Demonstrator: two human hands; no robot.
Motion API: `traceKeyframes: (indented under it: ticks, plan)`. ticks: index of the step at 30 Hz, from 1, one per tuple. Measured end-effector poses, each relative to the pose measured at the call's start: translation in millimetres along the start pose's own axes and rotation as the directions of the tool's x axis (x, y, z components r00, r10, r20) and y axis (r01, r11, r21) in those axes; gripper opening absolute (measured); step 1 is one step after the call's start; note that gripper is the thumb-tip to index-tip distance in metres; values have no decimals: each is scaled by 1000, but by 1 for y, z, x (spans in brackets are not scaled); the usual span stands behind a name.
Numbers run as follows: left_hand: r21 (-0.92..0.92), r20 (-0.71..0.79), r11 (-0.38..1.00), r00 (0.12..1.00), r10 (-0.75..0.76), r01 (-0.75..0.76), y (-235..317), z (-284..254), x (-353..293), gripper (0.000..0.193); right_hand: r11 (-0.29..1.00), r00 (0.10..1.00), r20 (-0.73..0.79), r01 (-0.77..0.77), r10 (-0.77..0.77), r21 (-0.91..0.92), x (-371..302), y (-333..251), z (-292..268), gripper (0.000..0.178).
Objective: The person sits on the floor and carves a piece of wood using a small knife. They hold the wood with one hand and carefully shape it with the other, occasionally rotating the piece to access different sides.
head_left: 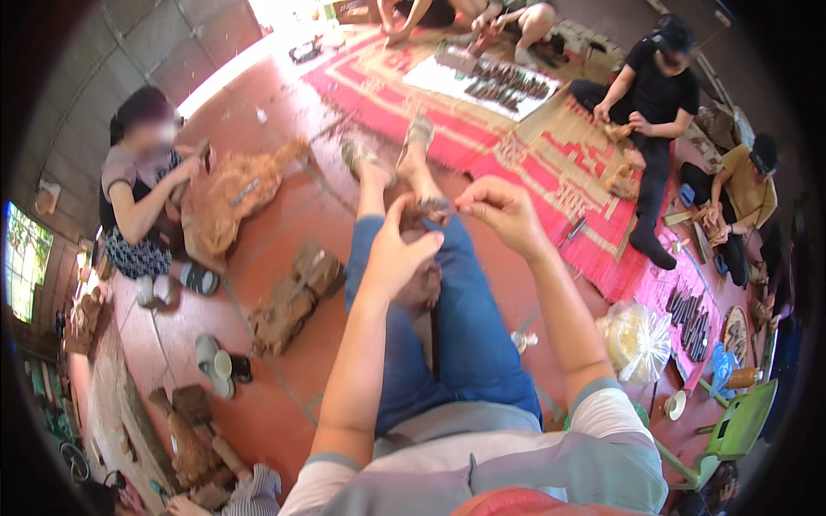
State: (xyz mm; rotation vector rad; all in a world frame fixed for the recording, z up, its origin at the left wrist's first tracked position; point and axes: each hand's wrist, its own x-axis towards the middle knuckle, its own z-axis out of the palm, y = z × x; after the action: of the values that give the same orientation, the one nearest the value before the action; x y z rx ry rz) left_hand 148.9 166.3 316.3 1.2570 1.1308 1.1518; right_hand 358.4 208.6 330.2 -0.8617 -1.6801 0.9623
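Over my knees, my left hand [403, 256] is closed around a small dark brown piece [432, 208], which looks like carved wood. To its right my right hand [503, 213] is raised, thumb and forefinger pinched together just apart from the piece. Whatever is in that pinch is too small to make out. Below my left hand, between my legs in blue jeans, shows a larger brown lump [422, 288], partly hidden by the hand and wrist.
Brown wooden blocks [297, 297] lie on the tiled floor to my left. Beyond, a seated person [142, 189] works at a large carved wood piece [232, 193]. Other people sit on a red patterned mat [516, 155]. A plastic bag [635, 340] and green chair [744, 421] stand right.
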Motion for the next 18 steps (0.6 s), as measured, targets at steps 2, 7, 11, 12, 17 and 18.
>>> traceKeyframes:
  ticks: [2,7,11,12,17,18]
  plan:
    - [-38,-3,999,1000,23,-23,1,5,1,71,999,997,-63,-32,34,40,5,21,-10,7]
    - [0,15,999,999,40,-40,5,-5,2,76,992,993,-80,92,-85,87,6,5,-9,5]
    - [-4,9,998,998,63,-63,-9,-6,6,76,958,992,-124,61,-27,279,0,4,-14,4]
    - [11,3,999,999,47,-47,-9,-5,6,76,938,990,-129,-8,57,347,-2,-9,-6,5]
    - [-80,35,996,999,37,-34,-11,-2,8,75,973,986,-11,163,-163,164,4,10,15,9]
    - [-19,23,997,997,70,-70,-11,-3,11,75,968,994,0,107,-110,228,6,12,16,9]
